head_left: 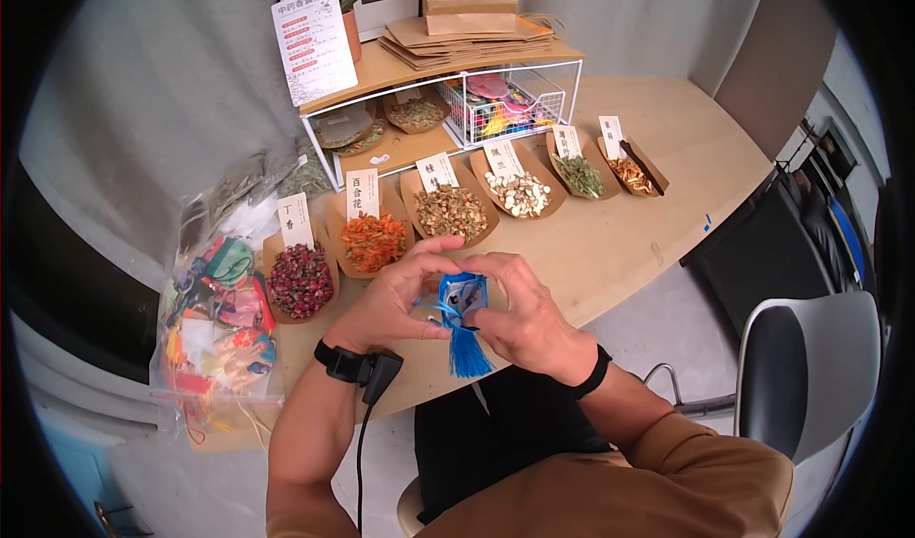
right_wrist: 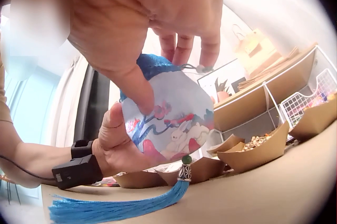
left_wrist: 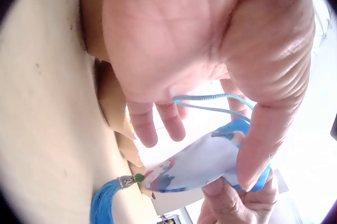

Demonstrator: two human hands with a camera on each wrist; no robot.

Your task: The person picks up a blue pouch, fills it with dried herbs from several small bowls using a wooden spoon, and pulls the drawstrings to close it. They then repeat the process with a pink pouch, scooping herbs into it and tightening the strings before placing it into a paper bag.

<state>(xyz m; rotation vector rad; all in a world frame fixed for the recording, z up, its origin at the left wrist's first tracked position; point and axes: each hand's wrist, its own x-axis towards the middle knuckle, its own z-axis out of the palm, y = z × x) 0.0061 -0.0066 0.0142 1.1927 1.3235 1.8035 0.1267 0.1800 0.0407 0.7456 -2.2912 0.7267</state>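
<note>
A small printed pouch with a blue top (head_left: 464, 295) is held between both hands above the table's front edge. In the right wrist view the pouch (right_wrist: 176, 124) shows rabbits and flowers, with a green bead and blue tassel (right_wrist: 121, 208) below. My left hand (head_left: 391, 295) pinches its side; the left wrist view shows the thumb on the pouch (left_wrist: 195, 163) and a light blue cord (left_wrist: 210, 97) by the fingers. My right hand (head_left: 524, 319) grips the opposite side near the top, thumb against the fabric.
Paper trays of dried herbs and flowers, such as red buds (head_left: 301, 281) and orange petals (head_left: 374, 243), line the table behind the hands. A plastic bag of colourful pouches (head_left: 219, 319) lies left. A shelf (head_left: 381, 71) with paper bags stands behind; a chair (head_left: 810, 376) is at right.
</note>
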